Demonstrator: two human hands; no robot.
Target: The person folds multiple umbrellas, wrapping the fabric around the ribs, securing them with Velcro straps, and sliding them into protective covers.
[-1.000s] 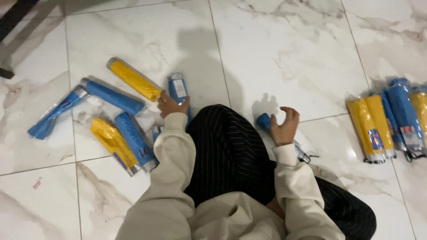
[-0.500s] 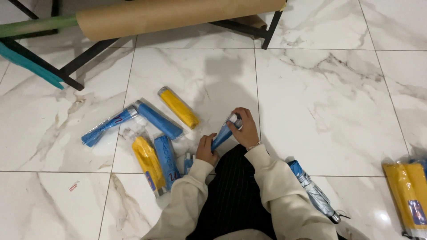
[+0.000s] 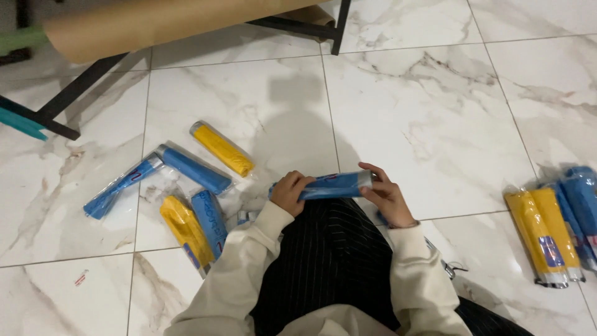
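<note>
- The marble floor [image 3: 435,124] fills the view; a big brown paper roll [image 3: 161,22] on a dark metal frame [image 3: 81,87] lies across the 11 to 12 o'clock edge.
- At 3 o'clock lies a tidy cluster of wrapped packs [image 3: 553,230] — yellow and blue ones side by side, touching, well apart from the hands.
- At 9 o'clock a loose scatter: a yellow pack [image 3: 222,149], a blue pack [image 3: 193,169] just below it, a long blue pack [image 3: 121,186] further out, then a second yellow pack [image 3: 185,231] touching another blue one [image 3: 209,221].
- In the middle, over the person's striped lap, a blue folded umbrella in a clear sleeve [image 3: 333,185] is held level, off the floor.
- The left hand [image 3: 289,193] wraps its fingers closed around the umbrella's 9 o'clock end; the right hand [image 3: 385,196] pinches the silvery 3 o'clock end, fingers curled on it.
- As a judgement: one pack is in hand, five lie loose at 9 o'clock, and the 3 o'clock group looks already sorted — so the work seems partway through.
</note>
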